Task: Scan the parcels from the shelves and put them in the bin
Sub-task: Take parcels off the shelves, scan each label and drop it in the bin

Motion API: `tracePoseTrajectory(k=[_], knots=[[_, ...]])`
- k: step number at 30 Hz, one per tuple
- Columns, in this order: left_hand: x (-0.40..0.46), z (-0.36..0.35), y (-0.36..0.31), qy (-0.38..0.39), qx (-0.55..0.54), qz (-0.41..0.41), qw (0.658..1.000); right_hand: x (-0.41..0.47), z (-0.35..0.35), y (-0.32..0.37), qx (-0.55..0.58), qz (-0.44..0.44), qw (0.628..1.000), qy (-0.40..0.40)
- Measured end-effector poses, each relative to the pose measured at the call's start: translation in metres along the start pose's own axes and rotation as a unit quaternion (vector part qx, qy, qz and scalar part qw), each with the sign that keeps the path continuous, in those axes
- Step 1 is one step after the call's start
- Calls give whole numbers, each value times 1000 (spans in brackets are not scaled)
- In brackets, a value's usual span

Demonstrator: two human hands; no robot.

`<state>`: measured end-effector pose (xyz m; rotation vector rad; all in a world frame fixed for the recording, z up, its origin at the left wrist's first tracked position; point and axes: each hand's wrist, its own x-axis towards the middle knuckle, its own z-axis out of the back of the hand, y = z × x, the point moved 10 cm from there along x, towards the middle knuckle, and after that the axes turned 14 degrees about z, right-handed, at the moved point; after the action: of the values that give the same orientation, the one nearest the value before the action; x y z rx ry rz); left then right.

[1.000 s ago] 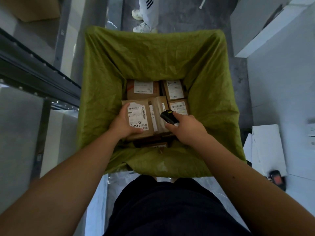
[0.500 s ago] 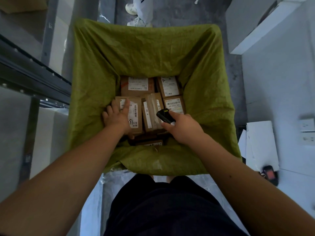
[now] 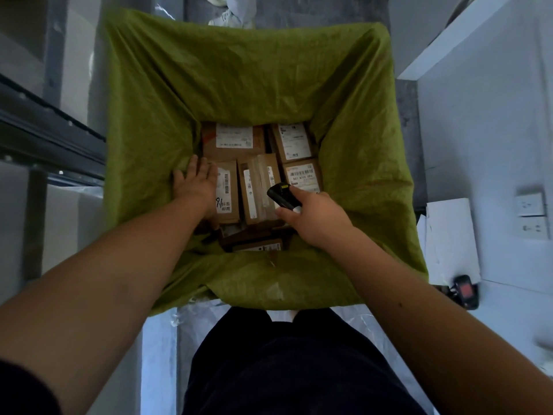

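- Bin (image 3: 245, 85) lined with a crumpled green bag fills the middle of the view, its mouth wide open and its near edge folded over just ahead of the person's dark shorts (image 3: 299, 363)
- White counter (image 3: 484, 139) runs down the right side, with loose sheets of paper (image 3: 449, 235) lying near the bin's right rim and a small black device with a red face (image 3: 465, 292) on the floor just below them
- Dark metal rail (image 3: 51, 127) crosses the left side, beside the bin's left wall
- Brown cardboard parcels sit packed together at the bottom of the bin, all with white labels up: a wide one (image 3: 233, 139) at the far left, a narrower one (image 3: 293, 142) at the far right, one with a large barcode (image 3: 302, 175) below that, a taped one (image 3: 258, 190) in the centre and a long one with handwriting on its label (image 3: 229, 196) at the near left; more lie partly hidden underneath at the near edge (image 3: 257, 245)
- Left hand (image 3: 196, 182) reaches down into the bin, fingers straight and spread, lying flat on the left side of the handwritten parcel and touching the green bag beside it
- Right hand (image 3: 314, 215) grips a small black scanner (image 3: 279, 196), fingers curled round it, its head pointing up and left over the taped parcel, above the parcels rather than resting on them
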<state>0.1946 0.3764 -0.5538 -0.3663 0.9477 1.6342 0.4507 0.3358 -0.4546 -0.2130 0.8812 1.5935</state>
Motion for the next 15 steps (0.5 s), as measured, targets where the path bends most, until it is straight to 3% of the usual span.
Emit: tracePoseTrajectory(k=[10, 15], knots=[[-2, -6, -7, -7, -7, -26, 1000, 6, -3, 10, -21, 5, 1000, 1], [-25, -13, -17, 5, -82, -33, 996, 2, -2, 12, -50, 6, 999, 2]])
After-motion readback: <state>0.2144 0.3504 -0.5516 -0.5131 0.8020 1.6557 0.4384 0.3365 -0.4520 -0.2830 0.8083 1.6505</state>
